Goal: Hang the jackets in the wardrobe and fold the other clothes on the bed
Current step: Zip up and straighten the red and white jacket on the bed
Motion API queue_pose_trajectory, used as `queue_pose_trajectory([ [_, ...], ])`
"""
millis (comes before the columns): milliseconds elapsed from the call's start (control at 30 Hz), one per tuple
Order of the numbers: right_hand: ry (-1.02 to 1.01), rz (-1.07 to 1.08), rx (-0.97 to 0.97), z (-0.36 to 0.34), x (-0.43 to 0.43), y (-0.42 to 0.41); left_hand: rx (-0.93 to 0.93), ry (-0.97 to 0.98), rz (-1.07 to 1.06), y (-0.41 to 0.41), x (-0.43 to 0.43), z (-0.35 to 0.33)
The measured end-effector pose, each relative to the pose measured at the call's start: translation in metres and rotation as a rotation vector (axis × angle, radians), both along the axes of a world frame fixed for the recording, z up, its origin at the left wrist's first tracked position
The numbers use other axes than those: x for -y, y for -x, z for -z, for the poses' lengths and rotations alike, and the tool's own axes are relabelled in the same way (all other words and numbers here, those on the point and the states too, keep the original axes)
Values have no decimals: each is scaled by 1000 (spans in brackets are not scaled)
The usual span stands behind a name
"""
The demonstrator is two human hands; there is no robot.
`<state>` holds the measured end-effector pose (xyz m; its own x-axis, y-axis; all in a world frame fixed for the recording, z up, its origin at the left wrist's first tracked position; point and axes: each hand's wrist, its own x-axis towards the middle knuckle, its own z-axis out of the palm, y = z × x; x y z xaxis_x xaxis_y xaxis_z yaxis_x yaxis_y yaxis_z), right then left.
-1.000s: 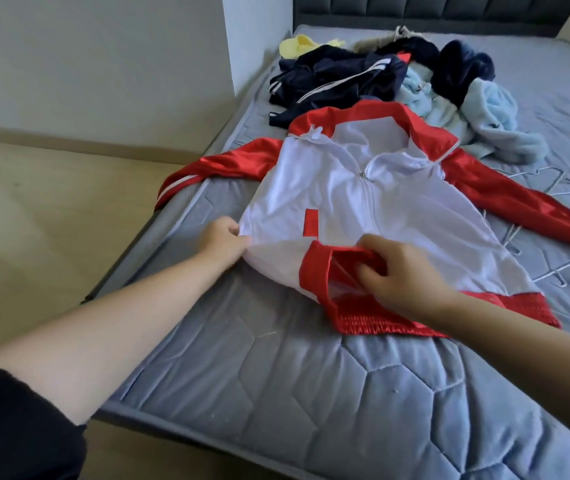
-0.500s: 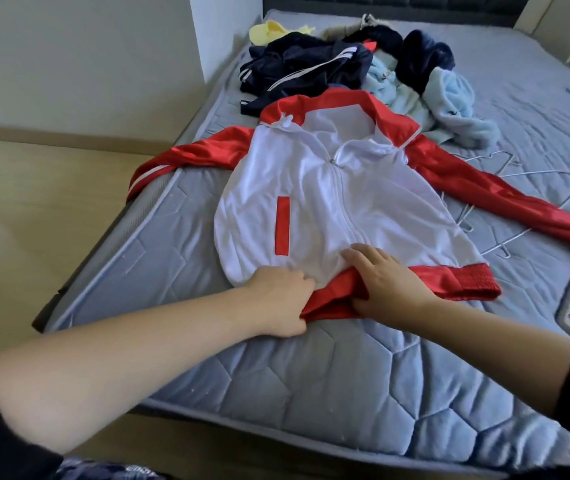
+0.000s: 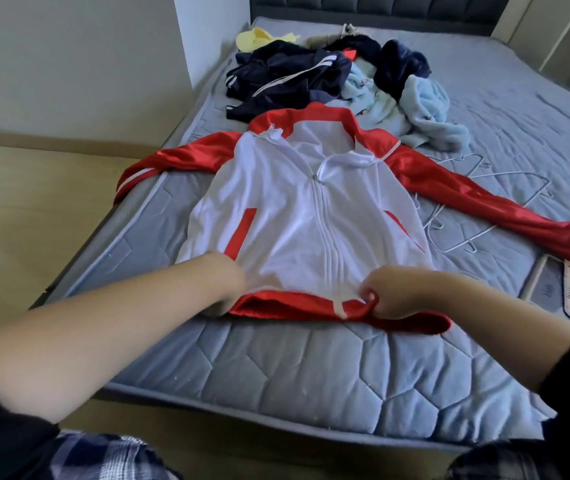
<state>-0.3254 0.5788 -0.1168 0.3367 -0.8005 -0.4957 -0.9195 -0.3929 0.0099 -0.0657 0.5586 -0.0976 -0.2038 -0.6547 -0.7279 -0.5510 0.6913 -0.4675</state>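
Since the jacket (image 3: pixel 311 220) lies flat on the bed (image 3: pixel 276 368), it looks soft, light and slippery; hold it by the shoulders. The right hand (image 3: pixel 394 292) pinches its red hem; the left hand's (image 3: pixel 223 285) grip I cannot tell. Hangers (image 3: pixel 512 173) lie beside the jacket.

Red and white jacket (image 3: pixel 297 216) flat on the gray bed (image 3: pixel 276 368), front up, zipped, sleeves spread wide. Left hand (image 3: pixel 221 285) gripping the red bottom edge at its left end, right hand (image 3: pixel 394 292) pinching it by the zipper. Wire hangers (image 3: pixel 484 209) partly under the sleeve on the right side. Pile of dark and light blue clothes (image 3: pixel 311 74) just behind the collar.
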Motion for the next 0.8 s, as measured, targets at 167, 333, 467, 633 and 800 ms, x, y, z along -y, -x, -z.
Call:
queue_pose_trajectory([
  [167, -8, -14, 90, 2, -12, 1, -573, 62, 108, 9, -9, 16],
  [333, -22, -51, 68, -3, -8, -6, -779, -22, 63, 22, -8, 13],
  [467, -350, -24, 56, -15, -3, -1, -615, -172, 26, 29, 2, -1],
  [633, 106, 415, 484, 3, 9, 13, -780, -145, -240, 73, 19, -9],
  [800, 355, 511, 209, 31, 21, 46, -1101, 150, -170, 123, 34, 32],
])
